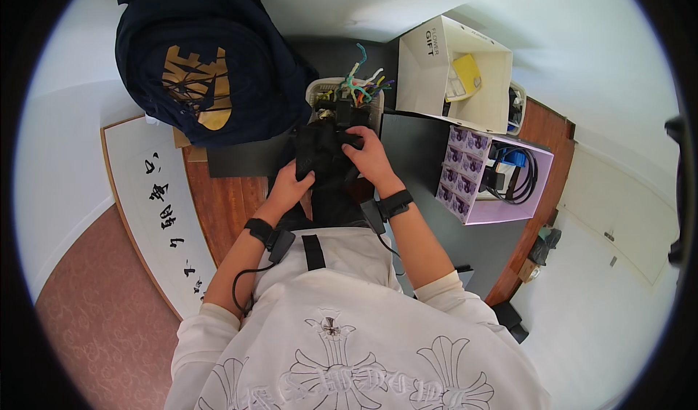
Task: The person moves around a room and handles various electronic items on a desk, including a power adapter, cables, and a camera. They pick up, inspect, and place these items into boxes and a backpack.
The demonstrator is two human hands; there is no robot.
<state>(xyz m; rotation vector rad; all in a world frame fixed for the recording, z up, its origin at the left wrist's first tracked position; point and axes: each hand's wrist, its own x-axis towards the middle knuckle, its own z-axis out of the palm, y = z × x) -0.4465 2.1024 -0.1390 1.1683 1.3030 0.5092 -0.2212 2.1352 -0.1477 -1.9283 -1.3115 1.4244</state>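
A dark bundle of black material (pixel 322 151), perhaps fabric with straps, is held in front of me between both hands. My left hand (pixel 290 189) grips its lower left edge, with the thumb on top. My right hand (pixel 368 156) pinches a black part at its upper right. The bundle's exact kind is hard to make out against the dark surroundings. Just beyond it stands a pale plastic basket (pixel 312 89), partly hidden by the bundle. Colourful fuzzy pipe cleaners (pixel 357 89) stick up out of this basket. Each wrist wears a black strap with a small box and a cable.
A navy Nike backpack (pixel 218 34) stands at the back left. To the right, a white box (pixel 422 77) holds a yellow item (pixel 466 74). Nearer, a purple patterned box (pixel 462 175) contains coiled black cable (pixel 529 178) on the dark tabletop (pixel 411 170). A calligraphy panel (pixel 142 192) lies left.
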